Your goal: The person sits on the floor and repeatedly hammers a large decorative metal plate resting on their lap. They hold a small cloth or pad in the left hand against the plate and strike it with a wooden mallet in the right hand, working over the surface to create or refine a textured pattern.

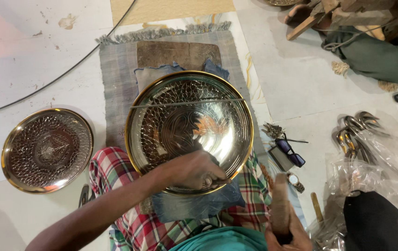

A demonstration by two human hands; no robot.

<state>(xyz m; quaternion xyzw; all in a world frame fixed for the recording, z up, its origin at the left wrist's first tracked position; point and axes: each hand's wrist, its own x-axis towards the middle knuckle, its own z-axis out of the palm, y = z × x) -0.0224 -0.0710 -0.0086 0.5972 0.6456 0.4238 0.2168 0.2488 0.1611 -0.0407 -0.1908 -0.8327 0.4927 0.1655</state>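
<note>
Two hands work: left hand [194, 171] fingers pinch a thin tool against the large engraved brass plate [188, 125], steadying it, while right hand [288, 232] grips a wooden mallet [280, 202].

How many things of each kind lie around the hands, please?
Round engraved brass plates: 2, the large plate under the left hand and the small plate on the floor.
Wooden mallet: 1, in the right hand.
Dark sunglasses: 1.
Metal wristwatch: 1.
Total: 5.
</note>
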